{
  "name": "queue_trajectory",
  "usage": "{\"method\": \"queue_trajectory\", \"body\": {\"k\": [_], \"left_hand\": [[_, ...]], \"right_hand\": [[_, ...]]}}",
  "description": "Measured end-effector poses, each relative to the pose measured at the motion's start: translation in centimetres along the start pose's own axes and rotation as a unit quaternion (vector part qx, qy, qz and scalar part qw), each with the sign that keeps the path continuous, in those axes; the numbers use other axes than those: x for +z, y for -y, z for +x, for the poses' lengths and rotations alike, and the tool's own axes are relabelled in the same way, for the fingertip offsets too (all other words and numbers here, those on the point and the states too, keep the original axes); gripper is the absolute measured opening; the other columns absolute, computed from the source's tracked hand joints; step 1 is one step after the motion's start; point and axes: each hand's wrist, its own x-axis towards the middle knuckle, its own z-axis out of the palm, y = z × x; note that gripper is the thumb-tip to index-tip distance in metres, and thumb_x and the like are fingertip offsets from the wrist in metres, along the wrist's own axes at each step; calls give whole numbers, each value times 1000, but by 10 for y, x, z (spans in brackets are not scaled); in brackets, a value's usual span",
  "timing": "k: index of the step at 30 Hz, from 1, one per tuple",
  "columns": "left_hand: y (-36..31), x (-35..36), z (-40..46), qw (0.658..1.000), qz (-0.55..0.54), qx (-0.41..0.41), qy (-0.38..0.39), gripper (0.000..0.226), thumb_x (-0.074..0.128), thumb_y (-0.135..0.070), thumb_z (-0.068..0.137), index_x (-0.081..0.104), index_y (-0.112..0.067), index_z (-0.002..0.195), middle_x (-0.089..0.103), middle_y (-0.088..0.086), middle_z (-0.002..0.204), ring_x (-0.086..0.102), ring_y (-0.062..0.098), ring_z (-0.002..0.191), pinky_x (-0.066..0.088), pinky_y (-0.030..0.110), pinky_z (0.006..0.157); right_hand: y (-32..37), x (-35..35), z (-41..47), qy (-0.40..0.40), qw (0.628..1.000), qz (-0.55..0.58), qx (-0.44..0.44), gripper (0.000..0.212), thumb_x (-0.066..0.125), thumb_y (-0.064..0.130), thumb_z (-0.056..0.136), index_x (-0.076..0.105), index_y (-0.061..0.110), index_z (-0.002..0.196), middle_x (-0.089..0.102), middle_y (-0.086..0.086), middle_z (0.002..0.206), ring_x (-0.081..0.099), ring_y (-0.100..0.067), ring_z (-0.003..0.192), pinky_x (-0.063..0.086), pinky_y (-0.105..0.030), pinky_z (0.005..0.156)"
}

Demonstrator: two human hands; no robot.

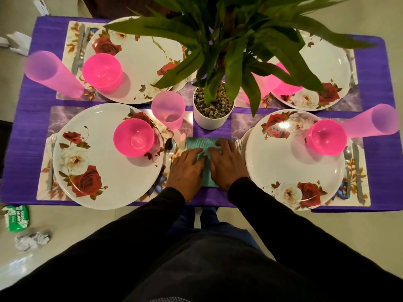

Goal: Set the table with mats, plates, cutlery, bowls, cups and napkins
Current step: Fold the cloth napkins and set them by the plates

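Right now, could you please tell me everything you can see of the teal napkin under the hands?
The teal napkin looks like ribbed cloth or paper, folded into a rectangle. It lies flat on the purple tablecloth between the two near plates, in front of the white plant pot. The left hand and right hand press on it with spread fingers, hiding its middle.

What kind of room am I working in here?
Probably a home dining area: a purple-clothed table laid with rose-patterned white plates and pink plastic bowls, a potted green plant at its centre, pale tiled floor below.
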Motion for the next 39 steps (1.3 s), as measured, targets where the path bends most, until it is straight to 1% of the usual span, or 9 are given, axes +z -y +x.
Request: {"method": "queue_trajectory", "body": {"k": [4, 9, 14, 17, 25, 30, 33, 36, 39], "left_hand": [[-3, 2, -2, 997, 11, -24, 71, 56, 63, -15, 87, 52, -13, 142, 42, 11, 153, 37, 32, 142, 32, 47, 116], [-8, -4, 1, 996, 29, -33, 71, 55, 61, -22, 89, 51, -17, 143, 39, 7, 154, 33, 27, 143, 24, 42, 117], [-16, -11, 7, 995, -62, -84, -5, 47, 69, -23, 87, 60, -19, 133, 53, 5, 141, 47, 25, 130, 36, 39, 111], [-20, -19, 5, 980, -151, -112, -69, 39, 70, -23, 90, 65, -14, 127, 58, 5, 130, 53, 20, 119, 43, 33, 104], [-24, -54, -36, 876, -368, -266, -165, 19, 71, -19, 92, 74, -14, 109, 73, -3, 104, 67, 5, 91, 54, 19, 82], [-9, -72, -82, 792, -426, -344, -271, 8, 68, -24, 94, 75, -22, 98, 73, -13, 90, 68, 0, 83, 56, 21, 72], [7, -80, -113, 748, -458, -369, -309, 8, 68, -22, 94, 76, -19, 95, 73, -10, 87, 69, 2, 78, 56, 19, 71], [26, -84, -151, 701, -478, -399, -347, 8, 69, -17, 94, 76, -14, 96, 72, -7, 86, 68, 2, 73, 54, 16, 64], [48, -78, -201, 654, -479, -442, -385, 8, 69, -20, 94, 76, -17, 95, 73, -9, 84, 66, 3, 73, 52, 18, 66]], "right_hand": [[2, 3, -9, 78, 997, -13, -4, 42, 65, 21, 87, 57, 10, 127, 44, -16, 137, 41, -36, 125, 48, -45, 99], [6, -4, -5, 95, 995, 1, 9, 37, 61, 18, 91, 58, 10, 127, 40, -14, 141, 36, -35, 130, 47, -43, 101], [7, -19, -7, 103, 993, 46, 27, 42, 61, 25, 93, 52, 16, 133, 42, -11, 140, 37, -32, 131, 46, -41, 102], [4, -30, -11, 73, 993, 92, 29, 36, 58, 26, 95, 56, 15, 129, 52, -11, 131, 50, -29, 121, 47, -38, 96], [43, -50, 1, 84, 985, 123, -82, 18, 54, 24, 92, 67, 16, 101, 66, -7, 99, 62, -28, 90, 47, -33, 72], [103, -61, 5, 120, 971, 115, -173, 9, 55, 22, 88, 60, 19, 81, 66, -5, 85, 61, -27, 80, 41, -30, 65], [142, -63, 0, 148, 958, 111, -219, 12, 56, 19, 86, 56, 18, 74, 61, 0, 74, 59, -23, 72, 38, -29, 62], [188, -55, -6, 170, 945, 98, -263, 14, 57, 21, 84, 57, 18, 70, 63, -1, 71, 57, -22, 68, 42, -31, 61], [245, -34, -21, 204, 926, 56, -313, 21, 58, 23, 86, 53, 22, 66, 59, 1, 69, 54, -21, 66, 37, -29, 60]]}}
